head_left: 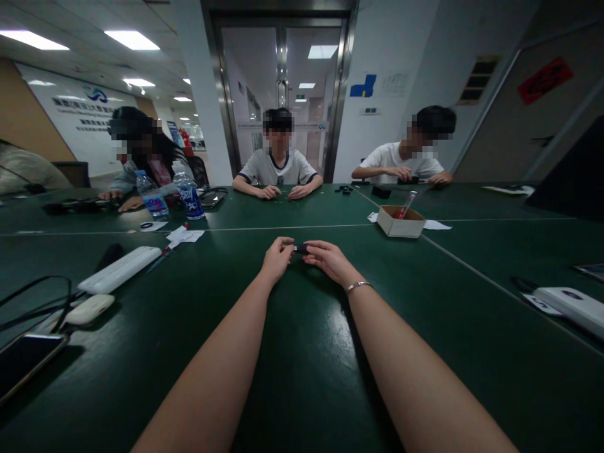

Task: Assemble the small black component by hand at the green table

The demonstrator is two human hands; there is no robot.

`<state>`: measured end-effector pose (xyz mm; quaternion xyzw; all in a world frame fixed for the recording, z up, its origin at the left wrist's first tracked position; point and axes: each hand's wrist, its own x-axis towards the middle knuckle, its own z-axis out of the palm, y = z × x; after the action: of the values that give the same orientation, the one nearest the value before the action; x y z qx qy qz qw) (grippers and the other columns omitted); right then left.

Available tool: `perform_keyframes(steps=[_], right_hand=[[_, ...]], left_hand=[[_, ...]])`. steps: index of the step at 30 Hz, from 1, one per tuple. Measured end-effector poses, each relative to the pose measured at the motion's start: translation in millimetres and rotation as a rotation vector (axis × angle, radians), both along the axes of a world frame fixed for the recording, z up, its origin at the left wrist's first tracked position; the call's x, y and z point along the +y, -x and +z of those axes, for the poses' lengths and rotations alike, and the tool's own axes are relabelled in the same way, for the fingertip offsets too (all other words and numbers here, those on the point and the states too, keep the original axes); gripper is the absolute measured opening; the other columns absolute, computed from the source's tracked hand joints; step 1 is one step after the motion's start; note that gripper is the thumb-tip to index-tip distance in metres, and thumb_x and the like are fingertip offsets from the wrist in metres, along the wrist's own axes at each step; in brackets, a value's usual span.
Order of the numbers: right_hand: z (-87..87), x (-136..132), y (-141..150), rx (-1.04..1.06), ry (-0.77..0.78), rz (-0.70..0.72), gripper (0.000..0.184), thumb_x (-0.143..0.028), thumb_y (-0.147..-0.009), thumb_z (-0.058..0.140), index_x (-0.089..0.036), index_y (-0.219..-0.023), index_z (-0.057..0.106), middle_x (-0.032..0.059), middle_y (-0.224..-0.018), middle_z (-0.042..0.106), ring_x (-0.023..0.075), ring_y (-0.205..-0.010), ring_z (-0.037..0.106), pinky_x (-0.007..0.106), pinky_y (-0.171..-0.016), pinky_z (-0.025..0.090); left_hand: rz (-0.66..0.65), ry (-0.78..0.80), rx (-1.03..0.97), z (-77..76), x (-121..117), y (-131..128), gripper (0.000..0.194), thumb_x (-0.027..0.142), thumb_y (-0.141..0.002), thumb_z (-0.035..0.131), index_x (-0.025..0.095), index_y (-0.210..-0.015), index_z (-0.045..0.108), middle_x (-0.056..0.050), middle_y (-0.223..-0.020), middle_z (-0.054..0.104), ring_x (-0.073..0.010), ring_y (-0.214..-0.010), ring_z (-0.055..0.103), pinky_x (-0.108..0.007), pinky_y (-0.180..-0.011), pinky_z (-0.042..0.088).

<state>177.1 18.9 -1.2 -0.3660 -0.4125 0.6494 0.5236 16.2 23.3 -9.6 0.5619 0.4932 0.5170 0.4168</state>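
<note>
A small black object with a silvery end (301, 249) is held between my two hands, just above the green table (302, 352); its exact kind is too small to tell. My left hand (278, 259) pinches at the silvery end with thumb and fingers. Around the black end, the thumb and fingers of my right hand (330, 259) are closed. A silver bracelet (359, 286) circles my right wrist.
On the left lie a white power strip (120, 270), black cables, a pale rounded case (90, 309) and a phone (28, 362). Two bottles (187, 196) stand farther back. A small open box (400, 225) holds a tube. Several people sit around the table.
</note>
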Motion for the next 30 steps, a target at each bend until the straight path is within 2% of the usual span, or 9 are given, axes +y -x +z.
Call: perform_keyframes(steps=[4, 8, 12, 18, 24, 27, 30], right_hand=[[-0.4, -0.2, -0.9, -0.008, -0.009, 0.001, 0.014, 0.002, -0.083, 0.064, -0.009, -0.09, 0.067, 0.0077, -0.076, 0.07, 0.0142, -0.062, 0.069, 0.02, -0.06, 0.059], [-1.7, 0.4, -1.9, -0.007, -0.024, 0.018, 0.013, -0.001, -0.081, 0.067, -0.01, -0.09, 0.067, 0.0069, -0.078, 0.07, 0.0138, -0.063, 0.069, 0.019, -0.06, 0.059], [-3.4, 2.0, -2.8, -0.011, -0.032, 0.02, 0.013, -0.003, -0.08, 0.071, -0.011, -0.089, 0.068, 0.0061, -0.076, 0.07, 0.0142, -0.063, 0.069, 0.02, -0.061, 0.06], [-3.8, 2.5, -3.1, -0.004, -0.026, 0.02, 0.013, -0.002, -0.08, 0.069, -0.01, -0.09, 0.068, 0.0085, -0.081, 0.07, 0.0146, -0.065, 0.069, 0.022, -0.063, 0.059], [-1.1, -1.0, -1.4, -0.006, -0.016, 0.007, 0.014, 0.001, -0.083, 0.063, -0.011, -0.088, 0.068, 0.0059, -0.074, 0.069, 0.0126, -0.061, 0.067, 0.02, -0.061, 0.058], [-0.5, -1.5, -1.2, -0.005, -0.008, 0.006, 0.016, 0.002, -0.083, 0.06, -0.01, -0.09, 0.068, 0.0062, -0.075, 0.069, 0.0125, -0.061, 0.067, 0.02, -0.061, 0.058], [-0.9, -1.0, -1.5, -0.008, -0.019, 0.024, 0.016, 0.001, -0.082, 0.063, -0.01, -0.09, 0.069, 0.007, -0.077, 0.07, 0.0131, -0.062, 0.067, 0.021, -0.061, 0.058]], left_hand=[[-0.027, 0.014, 0.009, -0.9, 0.2, 1.0, 0.022, 0.027, -0.088, 0.049, 0.014, -0.102, 0.06, 0.0, -0.065, 0.056, -0.0088, -0.052, 0.049, -0.018, -0.047, 0.038], [-0.021, -0.018, 0.003, -3.0, 1.8, 1.3, 0.022, 0.02, -0.081, 0.054, 0.016, -0.102, 0.061, -0.002, -0.076, 0.059, -0.0096, -0.061, 0.054, -0.017, -0.05, 0.042], [-0.044, 0.016, -0.017, -1.8, 1.1, 0.7, 0.023, 0.027, -0.088, 0.048, 0.014, -0.102, 0.06, -0.002, -0.069, 0.057, -0.0093, -0.056, 0.051, -0.017, -0.048, 0.04], [-0.04, 0.001, -0.007, -0.2, 0.2, 0.0, 0.023, 0.016, -0.081, 0.052, 0.015, -0.102, 0.06, -0.003, -0.078, 0.059, -0.01, -0.064, 0.055, -0.017, -0.051, 0.043], [-0.085, 0.008, -0.013, -2.2, -0.1, -2.8, 0.025, 0.029, -0.091, 0.042, 0.013, -0.102, 0.058, 0.002, -0.055, 0.051, -0.0086, -0.046, 0.047, -0.018, -0.046, 0.039], [-0.055, 0.018, -0.031, -0.7, -1.8, -3.3, 0.028, 0.033, -0.091, 0.043, 0.014, -0.108, 0.055, 0.002, -0.059, 0.053, -0.0093, -0.047, 0.049, -0.018, -0.044, 0.037], [-0.029, 0.005, -0.036, 0.7, -2.6, -2.5, 0.032, 0.023, -0.086, 0.048, 0.016, -0.117, 0.05, 0.003, -0.066, 0.054, -0.0088, -0.05, 0.051, -0.017, -0.044, 0.038]])
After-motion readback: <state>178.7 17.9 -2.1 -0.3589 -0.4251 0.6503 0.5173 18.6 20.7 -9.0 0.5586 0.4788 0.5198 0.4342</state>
